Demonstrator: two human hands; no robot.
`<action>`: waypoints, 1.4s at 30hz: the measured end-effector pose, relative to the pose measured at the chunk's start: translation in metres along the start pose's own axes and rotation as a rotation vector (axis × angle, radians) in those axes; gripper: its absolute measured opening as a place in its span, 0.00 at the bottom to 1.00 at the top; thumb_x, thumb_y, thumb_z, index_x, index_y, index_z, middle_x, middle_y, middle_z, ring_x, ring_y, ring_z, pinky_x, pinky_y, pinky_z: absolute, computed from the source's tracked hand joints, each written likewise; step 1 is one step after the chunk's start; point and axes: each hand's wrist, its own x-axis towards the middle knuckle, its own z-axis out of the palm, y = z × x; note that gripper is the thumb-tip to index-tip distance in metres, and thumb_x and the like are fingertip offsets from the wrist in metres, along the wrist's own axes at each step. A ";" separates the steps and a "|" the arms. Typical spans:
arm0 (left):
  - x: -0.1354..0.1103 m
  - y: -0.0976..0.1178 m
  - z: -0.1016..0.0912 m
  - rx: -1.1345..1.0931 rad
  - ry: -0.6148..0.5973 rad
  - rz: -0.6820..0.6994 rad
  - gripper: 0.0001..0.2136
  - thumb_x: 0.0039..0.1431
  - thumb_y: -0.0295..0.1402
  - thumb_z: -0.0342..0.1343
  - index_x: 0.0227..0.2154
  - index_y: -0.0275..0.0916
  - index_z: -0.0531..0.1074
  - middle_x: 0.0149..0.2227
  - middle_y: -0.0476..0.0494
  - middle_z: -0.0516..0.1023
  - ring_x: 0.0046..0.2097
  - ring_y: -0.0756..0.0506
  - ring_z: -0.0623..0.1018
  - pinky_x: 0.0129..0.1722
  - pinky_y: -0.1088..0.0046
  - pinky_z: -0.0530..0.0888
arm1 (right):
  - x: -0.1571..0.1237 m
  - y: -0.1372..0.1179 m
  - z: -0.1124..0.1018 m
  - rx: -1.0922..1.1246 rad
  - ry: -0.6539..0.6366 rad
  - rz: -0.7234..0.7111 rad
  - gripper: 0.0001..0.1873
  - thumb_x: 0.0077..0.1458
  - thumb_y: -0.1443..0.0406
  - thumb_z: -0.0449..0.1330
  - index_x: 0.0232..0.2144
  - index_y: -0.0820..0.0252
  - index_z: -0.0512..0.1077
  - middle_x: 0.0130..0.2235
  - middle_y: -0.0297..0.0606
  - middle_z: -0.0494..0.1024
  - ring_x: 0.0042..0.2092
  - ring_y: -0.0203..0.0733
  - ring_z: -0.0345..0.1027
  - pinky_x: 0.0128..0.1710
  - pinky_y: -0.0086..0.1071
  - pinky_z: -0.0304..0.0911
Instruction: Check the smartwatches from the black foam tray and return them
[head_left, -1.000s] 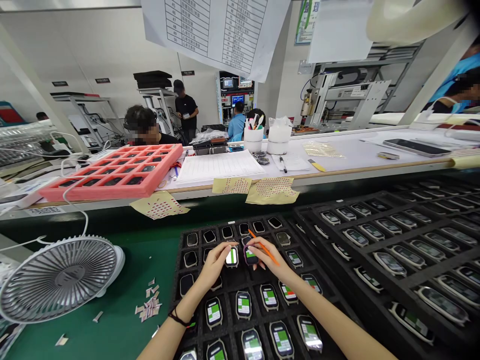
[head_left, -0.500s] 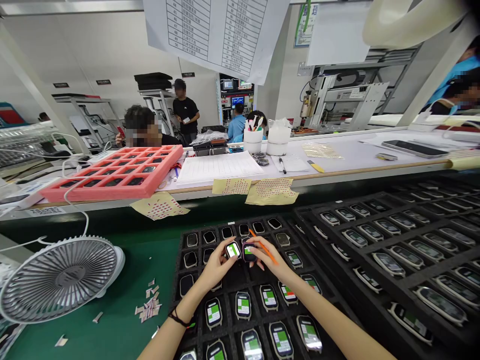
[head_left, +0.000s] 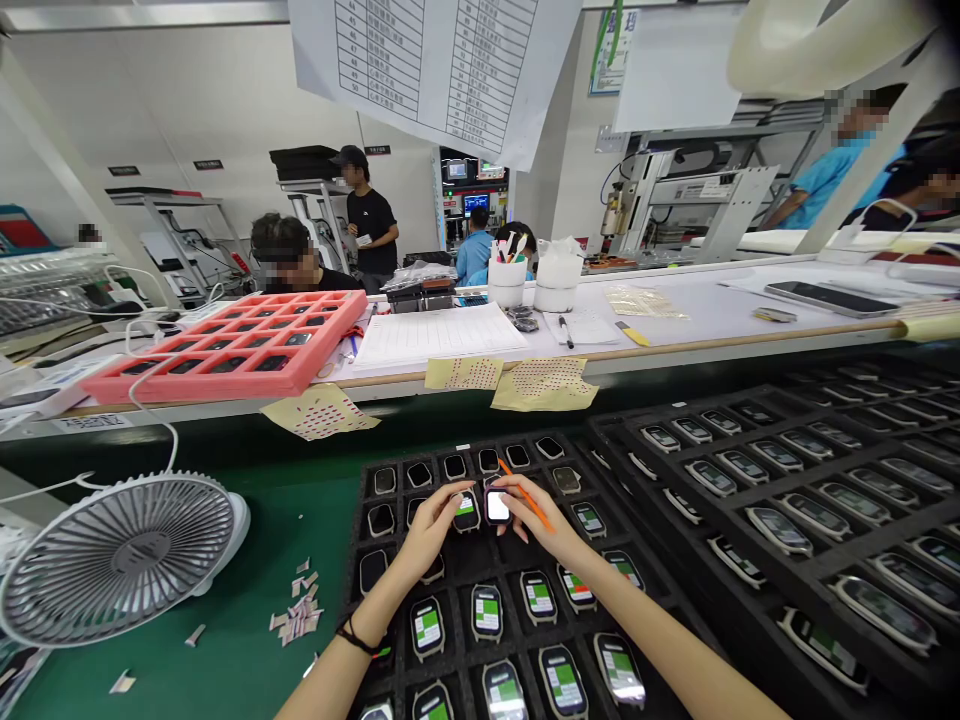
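Orange stick [head_left: 534, 508] clenched in the fingers [head_left: 517, 488] of a worker's right hand [head_left: 544, 518], its tip pointing toward the far rows, while the fingertips rest on the far edge of a lit smartwatch body [head_left: 497, 507]. The watch sits in a black foam tray [head_left: 499, 565], directly under those fingers and between the two hands, its dark case framing a bright white screen.

Just to its left lies a second smartwatch body [head_left: 466, 512], showing a green-and-white display. The curled fingers [head_left: 450, 502] of the left hand [head_left: 429, 530] reach to its left side; whether they touch or grip it cannot be told from this view. A black cord bracelet [head_left: 354, 638] circles the left wrist.

Near rows of the tray hold more watches with green displays, and the far rows show dark screens. A matching tray [head_left: 780, 480] of watches stands to the right. On the green tabletop [head_left: 225, 540] at left are a white desk fan [head_left: 120, 560] and a scatter of paper scraps [head_left: 296, 605]. Beyond, a pink foam tray [head_left: 225, 345] sits on a white counter [head_left: 697, 310], where co-workers [head_left: 371, 225] are at their stations.
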 end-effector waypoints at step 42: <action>-0.001 0.006 0.001 0.070 -0.058 0.061 0.14 0.60 0.40 0.50 0.42 0.39 0.74 0.43 0.42 0.77 0.44 0.42 0.74 0.44 0.68 0.68 | -0.001 -0.001 0.005 -0.048 -0.001 0.057 0.16 0.53 0.54 0.58 0.38 0.59 0.65 0.32 0.34 0.71 0.20 0.31 0.67 0.15 0.24 0.54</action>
